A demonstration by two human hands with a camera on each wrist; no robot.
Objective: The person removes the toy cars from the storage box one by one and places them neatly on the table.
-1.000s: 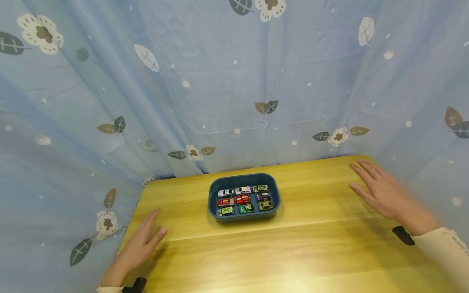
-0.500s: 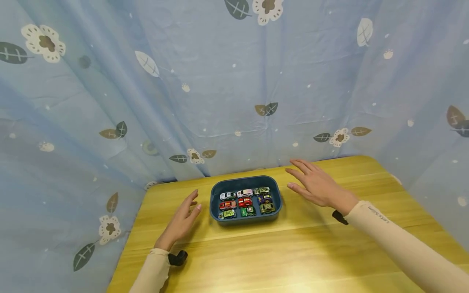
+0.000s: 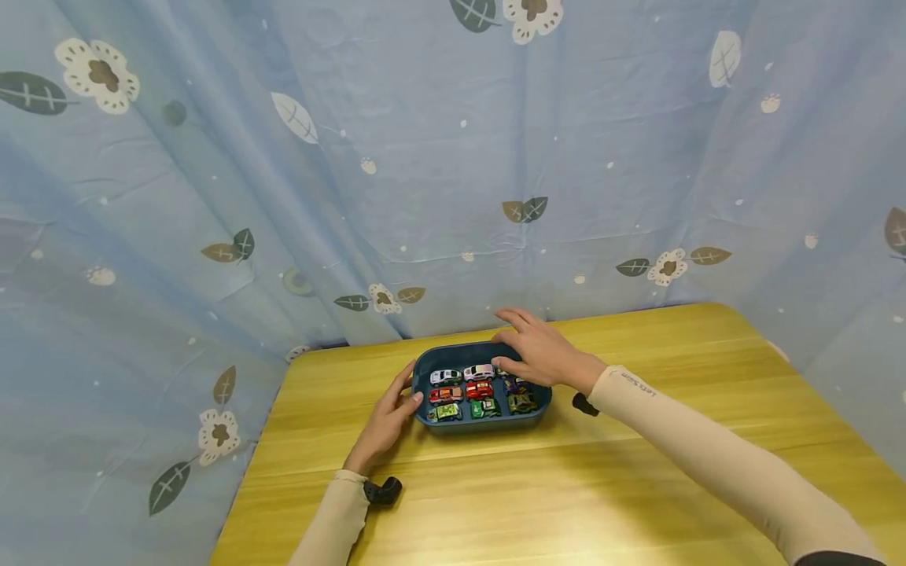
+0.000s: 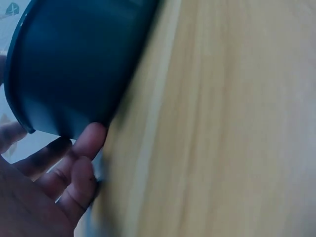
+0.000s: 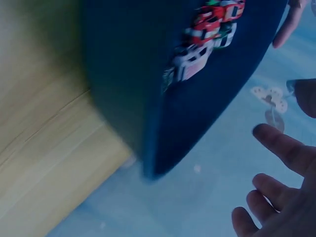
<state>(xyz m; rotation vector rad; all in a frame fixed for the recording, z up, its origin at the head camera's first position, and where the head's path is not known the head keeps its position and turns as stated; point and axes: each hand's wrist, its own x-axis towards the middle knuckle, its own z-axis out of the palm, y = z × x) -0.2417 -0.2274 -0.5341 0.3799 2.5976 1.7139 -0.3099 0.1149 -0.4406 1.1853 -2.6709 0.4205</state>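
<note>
A dark blue tray (image 3: 538, 417) with rounded corners lies on the table, holding several toy cars in rows, among them a red car (image 3: 479, 390) and a green one (image 3: 484, 407). My left hand (image 3: 385, 420) is at its left end. In the left wrist view, fingertips (image 4: 91, 138) meet the outer wall of the tray (image 4: 74, 64), and the thumb lies near the rim in the head view. Over the right end, my right hand (image 3: 541, 350) hovers with spread fingers and covers part of the back-right cars. The right wrist view shows its fingers (image 5: 281, 148) apart from the tray wall.
A yellow wood-grain table (image 3: 637, 440) extends toward me and to both sides. Blue floral curtains (image 3: 439, 173) hang close behind its back edge and along the left and right. Dark devices (image 3: 382, 491) sit at both wrists.
Both hands have moved inward from the table's sides: the left to the tray's left end, the right over its right end. The tray and cars stay in place.
</note>
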